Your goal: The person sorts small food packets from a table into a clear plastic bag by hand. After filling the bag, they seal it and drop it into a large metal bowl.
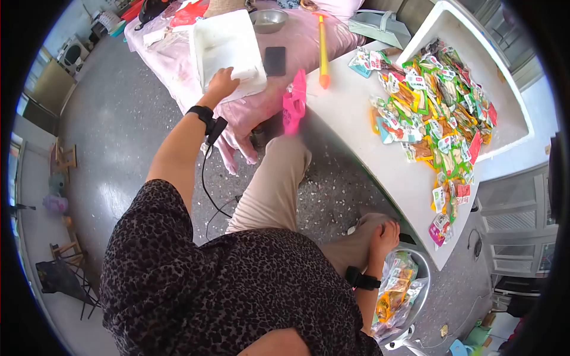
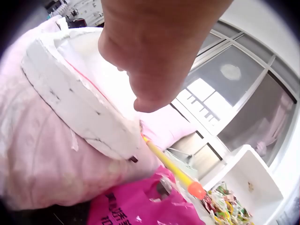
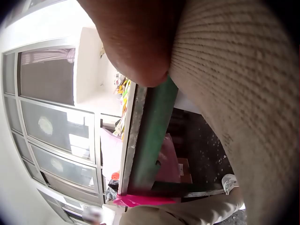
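My left hand (image 1: pixel 224 83) reaches over the near side of a white foam box (image 1: pixel 230 28) that lies on a pink cloth. In the left wrist view, white plastic with a thin red line (image 2: pixel 89 82) shows inside the box's rim, close by the hand. The left fingertips are hidden, and I cannot tell whether they hold any of it. Resting on my right knee, beside the table edge, is my right hand (image 1: pixel 385 236), its fingers loosely bent with nothing in them. Colourful small food packets (image 1: pixel 442 113) lie heaped to the right, spilling from a larger white foam box (image 1: pixel 515 98) onto the tabletop.
A yellow stick with an orange end (image 1: pixel 323 53), a dark flat tablet-like object (image 1: pixel 275 61) and a metal bowl (image 1: pixel 268 21) lie near the left box. A pink plastic bag (image 1: pixel 293 104) hangs at the table (image 1: pixel 350 113). A tub of wrapped packets (image 1: pixel 424 285) stands by my right leg.
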Demonstrator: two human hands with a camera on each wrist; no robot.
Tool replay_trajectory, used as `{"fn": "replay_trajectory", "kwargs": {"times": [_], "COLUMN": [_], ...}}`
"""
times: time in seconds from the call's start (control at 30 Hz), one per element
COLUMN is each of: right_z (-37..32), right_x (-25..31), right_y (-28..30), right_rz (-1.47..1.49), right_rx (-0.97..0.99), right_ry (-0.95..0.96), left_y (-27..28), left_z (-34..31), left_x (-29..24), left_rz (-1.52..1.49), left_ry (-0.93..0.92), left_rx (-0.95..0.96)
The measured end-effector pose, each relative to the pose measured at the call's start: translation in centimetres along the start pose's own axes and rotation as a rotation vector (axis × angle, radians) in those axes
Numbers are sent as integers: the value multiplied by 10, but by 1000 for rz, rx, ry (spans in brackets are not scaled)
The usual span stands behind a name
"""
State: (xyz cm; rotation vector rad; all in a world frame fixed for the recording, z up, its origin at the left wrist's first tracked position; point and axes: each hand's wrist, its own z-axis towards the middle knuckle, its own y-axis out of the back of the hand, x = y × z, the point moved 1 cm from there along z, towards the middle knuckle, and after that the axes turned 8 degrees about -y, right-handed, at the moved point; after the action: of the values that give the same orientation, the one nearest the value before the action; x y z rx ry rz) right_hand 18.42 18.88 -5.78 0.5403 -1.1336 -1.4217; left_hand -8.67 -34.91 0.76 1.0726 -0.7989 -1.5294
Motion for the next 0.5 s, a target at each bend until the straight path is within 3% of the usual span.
{"fn": "replay_trajectory", "kwargs": {"times": [0.07,0.17,0.27,0.37,0.5], "right_z": [1,2,3,3,3], "right_x": [0,1,3,2,4], "right_y": [1,1,2,1,0], "right_rz": [-5,-16,-20,-14,-33], "right_rx": [20,22,26,26,34], "right_ry": [-6,-7,-8,4,-3], "left_y": [-18,-9,5,2,10], "left_z": [15,9,10,16,18], "left_x": [44,39,24,29,24], "left_rz": [-32,14,66,87,-30], "left_ry": [134,138,159,138,99], "left_rx": [216,283,316,228,215]}}
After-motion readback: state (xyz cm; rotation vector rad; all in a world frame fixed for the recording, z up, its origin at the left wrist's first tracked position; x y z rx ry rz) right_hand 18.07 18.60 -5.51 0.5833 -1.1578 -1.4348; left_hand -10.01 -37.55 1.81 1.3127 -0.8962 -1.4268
